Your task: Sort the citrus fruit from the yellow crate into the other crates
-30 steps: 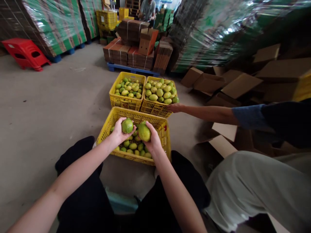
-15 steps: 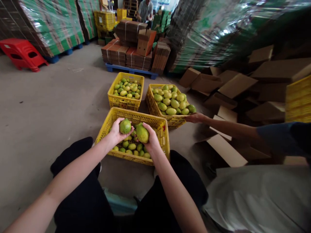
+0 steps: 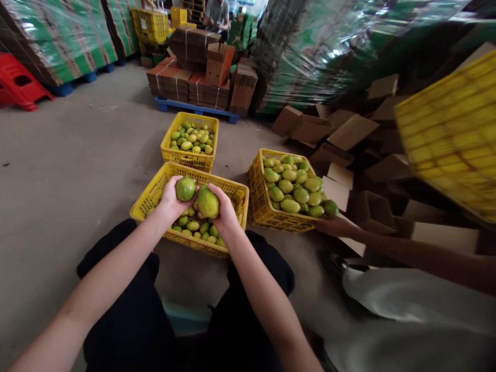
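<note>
My left hand (image 3: 172,198) is closed round a green lemon (image 3: 185,188). A larger yellow-green lemon (image 3: 208,202) is gripped in my right hand (image 3: 227,212), close beside the first. Both hands are above a yellow plastic crate (image 3: 149,194) between my knees, with several green and yellow lemons (image 3: 197,227) lying low inside it. Part of the crate's contents is hidden behind my hands and forearms.
To the right, a co-worker's hand (image 3: 335,226) grips a heaped crate of lemons (image 3: 259,206). Another filled crate (image 3: 166,154) stands beyond mine. Loose cardboard boxes (image 3: 352,135) lie at the right, near a raised yellow crate (image 3: 449,124). Flattened cartons sit on a blue pallet (image 3: 197,109).
The co-worker's hand has drawn the heaped crate nearer and to the right, away from mine. The yellow crate at the far right shows more. My hands still hold both lemons.
</note>
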Demonstrator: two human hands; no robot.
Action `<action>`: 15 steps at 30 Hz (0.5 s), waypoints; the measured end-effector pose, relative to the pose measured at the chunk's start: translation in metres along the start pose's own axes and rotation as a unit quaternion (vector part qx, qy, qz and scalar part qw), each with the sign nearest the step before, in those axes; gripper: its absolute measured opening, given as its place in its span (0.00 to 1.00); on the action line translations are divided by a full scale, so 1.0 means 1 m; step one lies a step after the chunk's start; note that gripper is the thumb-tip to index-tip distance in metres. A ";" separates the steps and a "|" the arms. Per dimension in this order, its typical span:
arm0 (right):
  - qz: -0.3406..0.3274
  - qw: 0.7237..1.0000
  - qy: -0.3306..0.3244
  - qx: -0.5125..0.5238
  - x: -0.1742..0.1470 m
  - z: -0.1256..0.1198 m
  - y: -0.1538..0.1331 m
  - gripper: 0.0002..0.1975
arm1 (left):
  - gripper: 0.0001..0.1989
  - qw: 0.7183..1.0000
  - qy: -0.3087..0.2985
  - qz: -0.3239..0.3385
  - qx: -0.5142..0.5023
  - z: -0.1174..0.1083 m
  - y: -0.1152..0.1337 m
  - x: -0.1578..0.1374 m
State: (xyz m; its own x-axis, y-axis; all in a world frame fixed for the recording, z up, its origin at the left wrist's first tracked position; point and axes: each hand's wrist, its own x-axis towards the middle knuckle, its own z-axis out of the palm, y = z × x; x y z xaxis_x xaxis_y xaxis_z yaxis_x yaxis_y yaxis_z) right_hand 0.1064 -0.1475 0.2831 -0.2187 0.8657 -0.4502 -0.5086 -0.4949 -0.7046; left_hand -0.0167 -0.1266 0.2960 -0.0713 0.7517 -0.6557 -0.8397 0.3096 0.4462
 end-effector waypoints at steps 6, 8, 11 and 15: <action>-0.008 1.000 -0.003 0.014 -0.007 0.008 -0.004 0.08 | 0.08 1.000 -0.017 0.015 0.012 0.001 0.008 -0.003; -0.010 1.000 0.001 0.019 -0.011 0.006 -0.005 0.08 | 0.10 1.000 -0.020 0.000 0.024 0.003 0.005 -0.004; -0.008 0.999 0.015 0.036 -0.017 0.002 -0.007 0.08 | 0.09 0.999 -0.021 -0.018 0.026 0.004 0.000 -0.005; -0.007 0.999 0.002 0.054 -0.023 -0.001 -0.011 0.08 | 0.10 1.000 -0.020 -0.016 0.018 0.003 -0.004 -0.004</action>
State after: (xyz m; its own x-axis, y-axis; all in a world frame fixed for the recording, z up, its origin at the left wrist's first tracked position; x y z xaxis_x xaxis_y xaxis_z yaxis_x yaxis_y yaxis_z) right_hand 0.1178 -0.1617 0.3002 -0.2073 0.8720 -0.4434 -0.5983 -0.4716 -0.6478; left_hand -0.0116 -0.1291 0.2991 -0.0234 0.7635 -0.6454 -0.8211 0.3536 0.4480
